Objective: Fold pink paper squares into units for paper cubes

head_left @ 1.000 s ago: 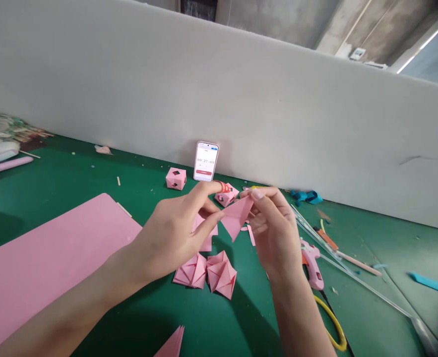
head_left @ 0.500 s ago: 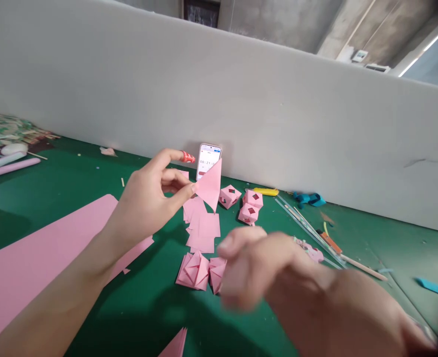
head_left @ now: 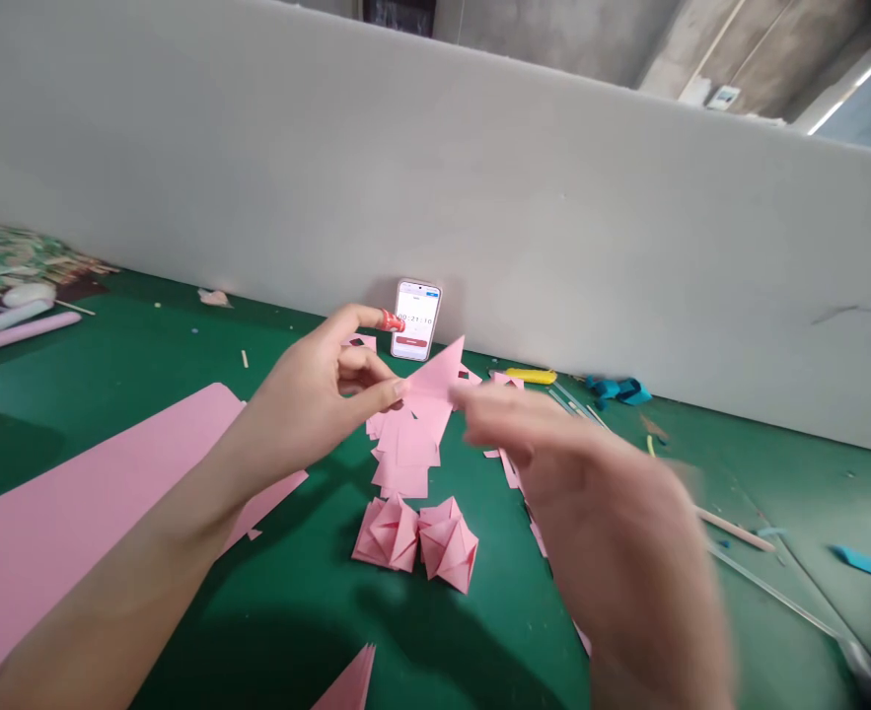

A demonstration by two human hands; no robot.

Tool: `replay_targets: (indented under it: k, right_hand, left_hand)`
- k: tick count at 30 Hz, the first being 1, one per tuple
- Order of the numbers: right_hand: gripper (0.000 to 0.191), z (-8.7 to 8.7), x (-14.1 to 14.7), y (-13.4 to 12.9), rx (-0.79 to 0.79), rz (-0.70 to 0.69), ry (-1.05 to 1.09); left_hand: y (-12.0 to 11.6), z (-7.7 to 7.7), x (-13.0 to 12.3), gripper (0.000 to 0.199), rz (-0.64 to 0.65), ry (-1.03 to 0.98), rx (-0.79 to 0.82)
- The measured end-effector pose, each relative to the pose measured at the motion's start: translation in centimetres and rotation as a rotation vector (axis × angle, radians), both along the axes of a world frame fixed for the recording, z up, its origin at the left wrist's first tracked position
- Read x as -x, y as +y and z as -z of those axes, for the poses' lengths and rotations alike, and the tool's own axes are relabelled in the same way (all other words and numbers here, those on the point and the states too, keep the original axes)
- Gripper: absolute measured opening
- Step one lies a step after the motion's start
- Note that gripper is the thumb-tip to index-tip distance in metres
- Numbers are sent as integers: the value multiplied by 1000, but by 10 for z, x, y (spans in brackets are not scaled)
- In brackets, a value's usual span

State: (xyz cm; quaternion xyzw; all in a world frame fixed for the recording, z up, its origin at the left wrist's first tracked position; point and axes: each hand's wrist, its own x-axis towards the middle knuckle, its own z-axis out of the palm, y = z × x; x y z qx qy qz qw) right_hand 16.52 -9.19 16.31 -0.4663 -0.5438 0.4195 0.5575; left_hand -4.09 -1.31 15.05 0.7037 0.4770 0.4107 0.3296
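At the near edge of the green tabletop [head_left: 272,631], a layered stack of pointed pink paper pieces [head_left: 350,680] lay partly out of view, already folded. Beyond it, a left cluster of folded pink paper [head_left: 387,533] and a right cluster of folded pink paper [head_left: 448,544] sat side by side. The flat pink paper squares [head_left: 412,454] behind them showed no folds, so folding work appeared only part done; no full count was possible. A large pink sheet [head_left: 131,463] lay flat at left, uncut over most of its visible area.

Above the squares, the left hand [head_left: 317,394] pinched the left corner of a pink paper triangle [head_left: 439,373] between thumb and finger, the red-wrapped finger [head_left: 392,321] raised. The right hand [head_left: 590,473] was blurred at the triangle's right side; its opening and any contact could not be determined. Its forearm blocked part of the tabletop at right, and the triangle overlapped the squares.

Farther back, pink paper forms with cut openings [head_left: 361,341] were partly hidden. A yellow-handled tool [head_left: 531,376] and teal scraps [head_left: 619,390] lay near the pale partition [head_left: 435,197], where a lit phone [head_left: 411,342] stood propped.
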Motion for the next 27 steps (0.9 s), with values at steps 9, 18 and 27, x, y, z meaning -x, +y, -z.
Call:
replay_targets:
  k: [9,18,27]
  right_hand:
    - [20,46,8,58,53,60,60]
    - [18,52,6,58,13,92,-84]
    - [14,48,18,52,-22,-51,-240]
  left_hand:
    - [-4,5,-13,48,94,41,37]
    - [-3,5,-10,52,112,184,24]
    - [-5,8,-16,41,142,-4,-49]
